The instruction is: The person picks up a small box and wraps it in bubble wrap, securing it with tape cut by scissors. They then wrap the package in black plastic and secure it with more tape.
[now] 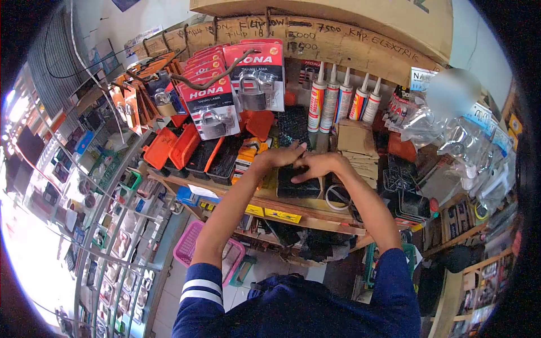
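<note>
Both hands meet over a black box or tray [297,186] on the wooden shelf [270,201]. My left hand [282,156] reaches in from the left, its fingertips close to the other hand. My right hand [316,164] lies over the box, fingers spread, with one finger pointing down toward it. Whether either hand holds something small is hard to make out. Behind them stand several sealant tubes [317,107]. Orange and white small boxes [246,158] lie left of my left hand, and brown cardboard pieces [358,147] lie right of my right hand.
Packaged padlocks [211,115] hang from hooks at the upper left, above orange and black bins [183,147]. A roll of tape [338,197] sits at the shelf's front edge. Plastic-wrapped items [451,132] hang at the right. A pink basket [187,242] is below on the left.
</note>
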Demonstrator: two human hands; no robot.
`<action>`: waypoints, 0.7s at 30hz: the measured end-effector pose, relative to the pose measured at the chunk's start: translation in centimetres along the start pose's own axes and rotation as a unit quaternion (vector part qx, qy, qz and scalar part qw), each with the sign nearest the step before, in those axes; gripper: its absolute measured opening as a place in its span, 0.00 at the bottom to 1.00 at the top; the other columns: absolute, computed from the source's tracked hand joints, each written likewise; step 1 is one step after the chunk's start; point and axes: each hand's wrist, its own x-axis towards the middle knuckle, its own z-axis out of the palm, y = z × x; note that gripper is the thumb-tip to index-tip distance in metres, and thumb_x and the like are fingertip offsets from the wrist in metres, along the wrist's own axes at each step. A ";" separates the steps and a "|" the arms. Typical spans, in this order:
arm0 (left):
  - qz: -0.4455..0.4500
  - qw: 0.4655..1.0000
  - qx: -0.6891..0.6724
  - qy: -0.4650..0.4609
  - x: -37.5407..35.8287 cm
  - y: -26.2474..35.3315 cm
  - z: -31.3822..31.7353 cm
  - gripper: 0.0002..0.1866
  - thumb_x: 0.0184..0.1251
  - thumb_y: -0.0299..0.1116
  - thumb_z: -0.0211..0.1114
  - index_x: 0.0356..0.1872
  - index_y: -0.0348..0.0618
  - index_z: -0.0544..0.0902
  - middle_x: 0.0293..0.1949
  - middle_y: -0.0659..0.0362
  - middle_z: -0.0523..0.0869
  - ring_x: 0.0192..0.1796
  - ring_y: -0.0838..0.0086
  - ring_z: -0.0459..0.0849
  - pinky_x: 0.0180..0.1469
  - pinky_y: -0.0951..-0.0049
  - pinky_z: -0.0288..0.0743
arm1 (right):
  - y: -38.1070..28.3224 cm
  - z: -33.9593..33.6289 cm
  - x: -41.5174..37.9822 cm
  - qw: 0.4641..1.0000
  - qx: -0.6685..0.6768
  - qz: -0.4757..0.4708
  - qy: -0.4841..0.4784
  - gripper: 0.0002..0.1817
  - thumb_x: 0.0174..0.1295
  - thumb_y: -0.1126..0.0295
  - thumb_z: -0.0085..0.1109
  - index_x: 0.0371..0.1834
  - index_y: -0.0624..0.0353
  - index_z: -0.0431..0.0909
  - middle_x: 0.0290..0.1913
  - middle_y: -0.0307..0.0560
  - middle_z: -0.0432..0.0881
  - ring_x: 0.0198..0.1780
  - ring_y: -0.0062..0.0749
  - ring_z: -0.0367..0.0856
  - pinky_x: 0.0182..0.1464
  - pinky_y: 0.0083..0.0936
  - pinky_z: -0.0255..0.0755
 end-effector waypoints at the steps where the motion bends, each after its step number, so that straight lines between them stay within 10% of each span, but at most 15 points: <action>1: 0.024 0.999 0.041 0.007 0.2 -0.2 -0.2 0.47 0.78 0.70 0.24 0.82 0.40 0.46 0.78 0.42 0.62 0.79 0.54 0.63 0.81 0.60 0.51 | 0.7 1.5 0.7 0.988 0.021 -0.079 0.132 0.44 0.62 0.31 0.60 0.59 0.68 0.73 0.58 0.60 0.81 0.64 0.51 0.78 0.65 0.39 0.72; 5: -0.009 0.997 -0.051 -0.051 0.7 0.0 -1.3 0.46 0.76 0.71 0.27 0.82 0.47 0.53 0.75 0.42 0.67 0.77 0.51 0.65 0.77 0.54 0.56 | 0.7 5.8 1.4 0.895 0.110 -0.221 0.371 0.28 0.69 0.48 0.63 0.58 0.60 0.69 0.54 0.60 0.82 0.56 0.56 0.83 0.59 0.44 0.75; 8: 0.100 0.990 0.032 0.092 0.1 0.2 -0.9 0.45 0.77 0.70 0.27 0.77 0.43 0.64 0.75 0.44 0.69 0.77 0.51 0.66 0.76 0.55 0.57 | -1.6 5.9 -1.6 0.923 0.130 -0.166 0.321 0.23 0.73 0.56 0.59 0.58 0.60 0.64 0.51 0.62 0.82 0.52 0.63 0.82 0.54 0.47 0.74; 10: 0.131 0.980 -0.129 0.072 1.1 -0.6 0.1 0.44 0.79 0.68 0.26 0.77 0.43 0.65 0.75 0.44 0.68 0.76 0.48 0.67 0.74 0.56 0.60 | -1.6 6.7 -1.2 0.926 0.092 -0.163 0.328 0.28 0.68 0.51 0.64 0.58 0.57 0.63 0.52 0.64 0.81 0.53 0.64 0.82 0.53 0.48 0.75; 13: 0.025 0.999 0.020 0.025 3.5 -2.3 0.6 0.46 0.78 0.70 0.25 0.77 0.41 0.65 0.73 0.42 0.70 0.76 0.50 0.67 0.76 0.58 0.58 | -2.3 7.0 -1.7 0.908 0.043 -0.194 0.370 0.42 0.56 0.34 0.69 0.59 0.53 0.64 0.49 0.66 0.81 0.51 0.65 0.82 0.52 0.51 0.74; 17: 0.075 0.995 -0.012 0.062 1.5 0.0 0.2 0.52 0.73 0.76 0.23 0.77 0.41 0.66 0.71 0.43 0.74 0.75 0.53 0.68 0.77 0.59 0.56 | -2.8 5.2 -3.7 0.964 0.084 -0.094 0.234 0.39 0.59 0.39 0.70 0.58 0.57 0.65 0.48 0.60 0.81 0.49 0.58 0.83 0.50 0.44 0.74; 21: 0.008 0.996 -0.084 -0.036 5.6 -2.8 0.2 0.55 0.70 0.77 0.18 0.77 0.40 0.65 0.72 0.49 0.74 0.74 0.59 0.70 0.79 0.58 0.54 | 1.3 5.4 0.6 0.946 0.170 -0.194 0.197 0.42 0.59 0.31 0.65 0.60 0.54 0.67 0.52 0.61 0.80 0.53 0.55 0.81 0.56 0.42 0.73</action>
